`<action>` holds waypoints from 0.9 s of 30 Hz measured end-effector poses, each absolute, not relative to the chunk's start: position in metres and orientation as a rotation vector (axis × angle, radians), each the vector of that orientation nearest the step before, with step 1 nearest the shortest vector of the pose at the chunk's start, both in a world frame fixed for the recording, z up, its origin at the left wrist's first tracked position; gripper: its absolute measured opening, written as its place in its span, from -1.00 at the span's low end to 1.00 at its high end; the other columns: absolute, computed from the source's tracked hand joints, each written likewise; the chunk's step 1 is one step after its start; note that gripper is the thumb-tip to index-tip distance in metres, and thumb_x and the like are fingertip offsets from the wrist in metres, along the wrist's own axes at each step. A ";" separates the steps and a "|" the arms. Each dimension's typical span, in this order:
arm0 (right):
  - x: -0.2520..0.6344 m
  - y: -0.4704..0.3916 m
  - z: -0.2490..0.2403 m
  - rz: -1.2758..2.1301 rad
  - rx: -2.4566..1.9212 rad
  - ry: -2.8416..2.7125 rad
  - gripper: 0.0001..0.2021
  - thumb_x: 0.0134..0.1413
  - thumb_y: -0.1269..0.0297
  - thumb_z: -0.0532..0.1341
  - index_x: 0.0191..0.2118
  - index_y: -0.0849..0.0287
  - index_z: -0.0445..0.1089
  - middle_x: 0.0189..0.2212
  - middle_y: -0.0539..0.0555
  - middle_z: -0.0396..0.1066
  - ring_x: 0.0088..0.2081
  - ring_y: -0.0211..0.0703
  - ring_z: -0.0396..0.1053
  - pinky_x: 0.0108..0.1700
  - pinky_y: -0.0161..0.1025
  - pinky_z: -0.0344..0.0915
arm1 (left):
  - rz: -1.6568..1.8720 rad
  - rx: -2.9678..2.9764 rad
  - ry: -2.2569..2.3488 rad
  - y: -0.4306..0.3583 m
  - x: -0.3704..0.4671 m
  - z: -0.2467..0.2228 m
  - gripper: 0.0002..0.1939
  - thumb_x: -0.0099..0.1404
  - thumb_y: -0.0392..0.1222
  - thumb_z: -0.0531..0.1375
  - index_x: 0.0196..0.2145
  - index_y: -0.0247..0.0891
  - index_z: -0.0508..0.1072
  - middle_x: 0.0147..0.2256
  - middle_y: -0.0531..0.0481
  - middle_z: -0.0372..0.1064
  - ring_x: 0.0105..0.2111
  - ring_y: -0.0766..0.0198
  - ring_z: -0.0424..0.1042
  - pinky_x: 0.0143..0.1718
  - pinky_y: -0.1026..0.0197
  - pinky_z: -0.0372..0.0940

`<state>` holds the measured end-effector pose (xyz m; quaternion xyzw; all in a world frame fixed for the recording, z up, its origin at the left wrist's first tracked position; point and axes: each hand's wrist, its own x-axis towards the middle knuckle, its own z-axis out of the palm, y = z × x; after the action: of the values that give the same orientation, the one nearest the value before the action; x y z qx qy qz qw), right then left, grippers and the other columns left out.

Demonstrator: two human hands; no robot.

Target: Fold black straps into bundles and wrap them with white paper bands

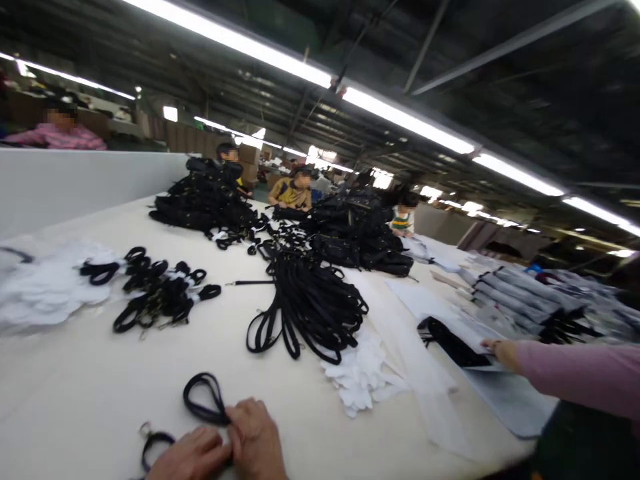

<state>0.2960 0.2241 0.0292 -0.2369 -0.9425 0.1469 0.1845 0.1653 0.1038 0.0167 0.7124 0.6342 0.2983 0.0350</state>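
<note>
"At the lower edge of the frame, left of centre, what are the hands on?"

"A looped black strap [209,417]. The right hand [256,437] has its fingers closed on the strap's gathered end. The left hand [193,453] meets it with bent fingers; what they grip is hidden, so I can't tell."

"Anything around them or in the way?"

"The hands themselves cover part of the strap. A metal clip [145,430] on a black curve shows just beside the left hand. Mid-frame on the worktop [100,380], a strap heap [310,300] spreads out, with white pieces [357,373] below it. More lie at the left edge, beside some tied bundles [160,293]. Black bags [355,227] block the view behind. At the right, a co-worker's hand [503,353], in a pink sleeve [575,370], touches a sheet near a black item [455,343]; grey packs [525,293] are stacked beyond."

"And the counts?"

"One strap at the hands, one clip beside them, one big strap heap, two spreads of white pieces, two large mounds of bags, one pink sleeve, and four people clearly visible farther back. The bundles overlap too much to count."
</note>
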 end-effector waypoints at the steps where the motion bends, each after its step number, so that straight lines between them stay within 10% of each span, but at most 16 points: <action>1: 0.298 0.222 0.029 0.453 -0.678 -2.637 -0.68 0.10 0.55 0.20 -0.09 0.00 0.45 -0.23 -0.02 0.50 -0.17 -0.13 0.41 -0.11 -0.24 0.37 | 0.869 2.177 1.965 0.094 0.166 0.022 -0.69 0.34 -0.33 0.08 -0.09 0.02 0.49 -0.31 0.04 0.49 -0.31 0.20 0.47 -0.28 0.22 0.39; 16: 0.291 0.220 0.043 0.441 -0.711 -2.651 -0.75 0.17 0.56 0.16 -0.18 0.04 0.44 -0.29 0.00 0.47 -0.19 -0.11 0.36 -0.18 -0.25 0.26 | 0.765 2.124 2.302 0.055 0.136 0.040 -0.69 0.40 -0.38 0.07 -0.04 -0.08 0.48 -0.04 -0.04 0.47 -0.07 0.15 0.41 -0.04 0.07 0.26; 22: 0.296 0.221 0.054 0.502 -0.521 -2.765 -0.75 0.22 0.52 0.16 -0.13 0.01 0.45 -0.26 -0.04 0.48 -0.18 -0.18 0.35 -0.17 -0.29 0.23 | 0.617 2.266 2.129 0.069 0.121 0.069 -0.76 0.30 -0.38 0.15 -0.16 -0.10 0.48 0.34 0.02 0.13 0.37 -0.04 -0.05 0.31 -0.21 -0.12; 27: 0.300 0.217 0.062 0.595 -0.501 -2.768 -0.82 0.26 0.43 0.18 -0.13 0.02 0.46 -0.23 -0.03 0.47 -0.16 -0.18 0.35 -0.12 -0.28 0.23 | 0.520 2.222 1.873 0.083 0.108 0.083 -0.82 0.32 -0.32 0.15 -0.19 -0.08 0.47 -0.01 0.06 0.45 0.08 0.17 0.37 0.33 -0.17 -0.17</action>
<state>0.3000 0.2173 0.0619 -0.1725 -0.9542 0.2052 0.1327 0.1085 0.0833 0.0832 0.7494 0.6315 0.1752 0.0944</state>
